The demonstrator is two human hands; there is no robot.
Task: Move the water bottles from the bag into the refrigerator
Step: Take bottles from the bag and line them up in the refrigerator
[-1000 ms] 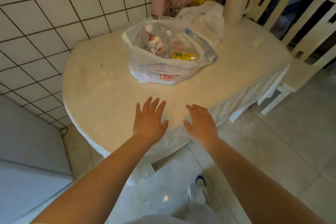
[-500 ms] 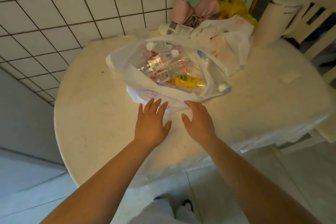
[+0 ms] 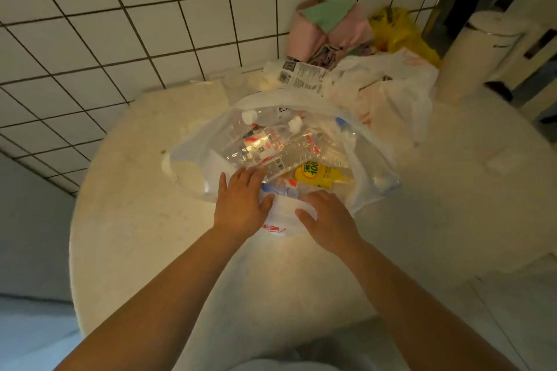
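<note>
White tiled wall [image 3: 126, 24] backs the round cream table [image 3: 144, 220] I am working over. On it sits the open plastic bag [image 3: 193, 159], holding several clear water bottles [image 3: 271, 144] and a yellow-labelled bottle [image 3: 316, 173]. My left hand [image 3: 241, 205] lies flat with fingers straight over the bag's near rim; my right hand [image 3: 328, 220] rests open beside it on the plastic, gripping nothing.

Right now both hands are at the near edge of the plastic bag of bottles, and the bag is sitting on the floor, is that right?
Not quite. The head view shows the left hand and right hand at the near edge of the plastic bag of bottles, but the bag sits on the round table, not the floor.
</note>
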